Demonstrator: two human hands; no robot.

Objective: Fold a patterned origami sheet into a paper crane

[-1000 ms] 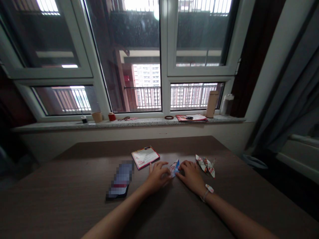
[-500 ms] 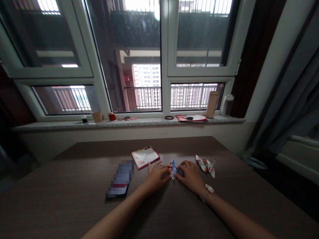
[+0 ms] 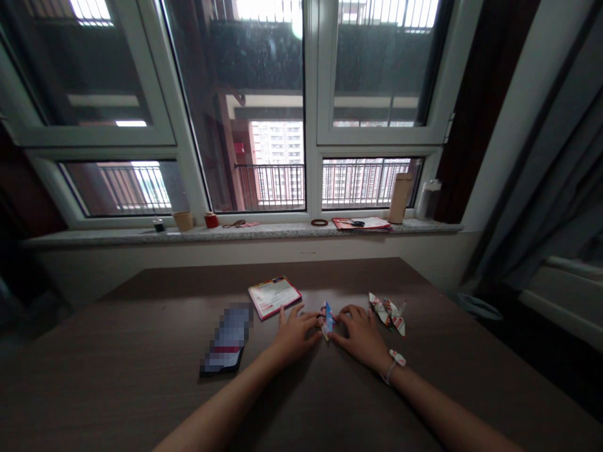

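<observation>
A small folded paper [image 3: 328, 319], patterned in blue, red and white, stands on the table between my hands. My left hand [image 3: 296, 334] grips its left side, with the thumb below and the fingers bent toward it. From the right, my right hand [image 3: 362, 334] pinches the opposite side between thumb and fingers. Just beyond the right hand lies a finished-looking folded paper figure [image 3: 388, 312] with pointed wings, white with red and green print. A pad of paper sheets [image 3: 274, 297] with a red edge lies beyond my left hand.
A phone [image 3: 227, 342] with a blurred screen lies left of my left forearm on the brown table [image 3: 117, 351]. Along the windowsill [image 3: 264, 232] stand a paper cup [image 3: 183, 221], a red spool [image 3: 211, 220], scissors [image 3: 358, 223] on printed sheets and a tan bottle [image 3: 400, 198].
Both hands stay at the folded paper. Its blue face shows slightly more, and the right hand has shifted very little.
</observation>
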